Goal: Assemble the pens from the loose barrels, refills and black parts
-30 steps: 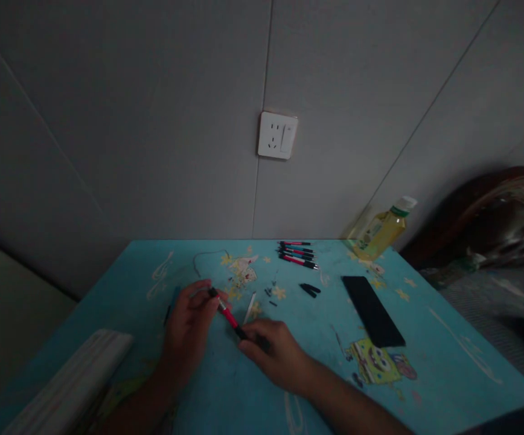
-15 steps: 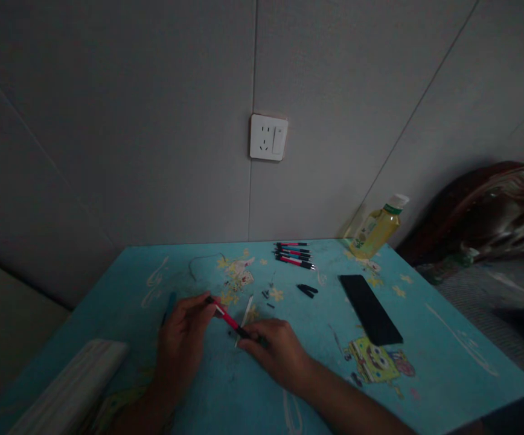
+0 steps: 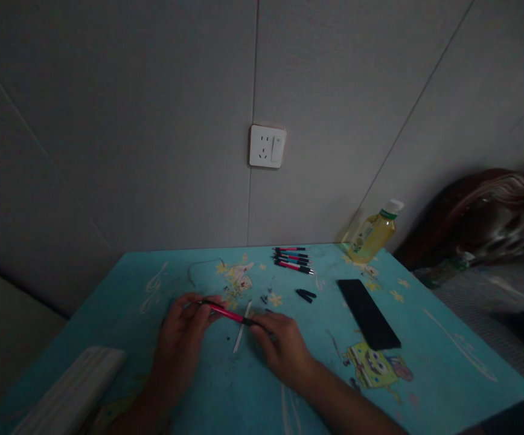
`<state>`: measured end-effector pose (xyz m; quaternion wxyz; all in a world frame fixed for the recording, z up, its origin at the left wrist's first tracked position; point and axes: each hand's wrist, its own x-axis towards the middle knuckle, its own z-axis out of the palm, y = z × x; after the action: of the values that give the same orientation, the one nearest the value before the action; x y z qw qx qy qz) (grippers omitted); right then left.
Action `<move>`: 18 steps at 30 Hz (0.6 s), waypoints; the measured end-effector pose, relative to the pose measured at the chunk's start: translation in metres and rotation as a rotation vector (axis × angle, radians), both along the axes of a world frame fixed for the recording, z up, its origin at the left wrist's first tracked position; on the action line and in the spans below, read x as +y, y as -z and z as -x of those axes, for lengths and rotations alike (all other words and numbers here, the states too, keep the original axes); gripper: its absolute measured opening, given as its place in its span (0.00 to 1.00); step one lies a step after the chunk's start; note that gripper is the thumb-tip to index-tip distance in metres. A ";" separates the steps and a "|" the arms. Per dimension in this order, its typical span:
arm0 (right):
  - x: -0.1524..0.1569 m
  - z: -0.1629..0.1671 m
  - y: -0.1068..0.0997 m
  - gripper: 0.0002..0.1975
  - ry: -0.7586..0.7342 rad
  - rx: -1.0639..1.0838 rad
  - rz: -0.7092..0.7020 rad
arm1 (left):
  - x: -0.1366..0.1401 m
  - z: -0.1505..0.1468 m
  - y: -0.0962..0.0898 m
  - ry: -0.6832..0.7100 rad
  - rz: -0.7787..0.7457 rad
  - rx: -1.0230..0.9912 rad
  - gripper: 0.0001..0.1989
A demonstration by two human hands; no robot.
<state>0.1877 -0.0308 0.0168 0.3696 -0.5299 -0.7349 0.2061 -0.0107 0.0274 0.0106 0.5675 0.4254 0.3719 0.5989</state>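
A red pen with black ends [image 3: 229,313] is held level between both hands, above the table. My left hand [image 3: 183,332] pinches its left end between thumb and fingers. At the other end, my right hand [image 3: 282,344] is closed round the black grip. Beneath the pen lies a thin white refill-like stick [image 3: 240,335] on the tabletop. A few small dark parts [image 3: 264,299] lie just beyond my right hand. Two short black pieces [image 3: 306,295] rest further right. Part of a blue item beside my left hand is mostly hidden.
Several red and blue pens [image 3: 293,260] lie in a row at the back of the table [image 3: 217,399]. A dark flat slab [image 3: 369,314] lies on the right, and a bottle of yellow liquid [image 3: 373,235] stands behind it. A pale ribbed object [image 3: 69,389] is at front left.
The pen has turned from a slant to nearly level, its right end rising slightly. Both hands still grip it. The view has tilted up a little.
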 end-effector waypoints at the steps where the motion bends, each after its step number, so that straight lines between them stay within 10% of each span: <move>1: 0.000 0.000 0.000 0.15 0.001 0.006 0.017 | 0.000 0.000 0.000 0.002 -0.002 0.003 0.16; 11: 0.010 -0.004 0.017 0.33 -0.416 0.608 0.650 | 0.002 0.013 0.006 0.085 -0.044 0.076 0.15; 14: 0.017 -0.009 0.010 0.30 -0.337 0.582 0.508 | 0.003 0.014 0.010 0.095 -0.081 0.124 0.19; 18: 0.032 -0.040 0.003 0.26 0.139 0.354 0.176 | 0.011 0.016 0.022 0.081 -0.316 0.444 0.25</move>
<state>0.2277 0.0011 0.0141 0.4585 -0.5652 -0.5993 0.3334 -0.0264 0.0386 -0.0119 0.4221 0.6440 0.3720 0.5184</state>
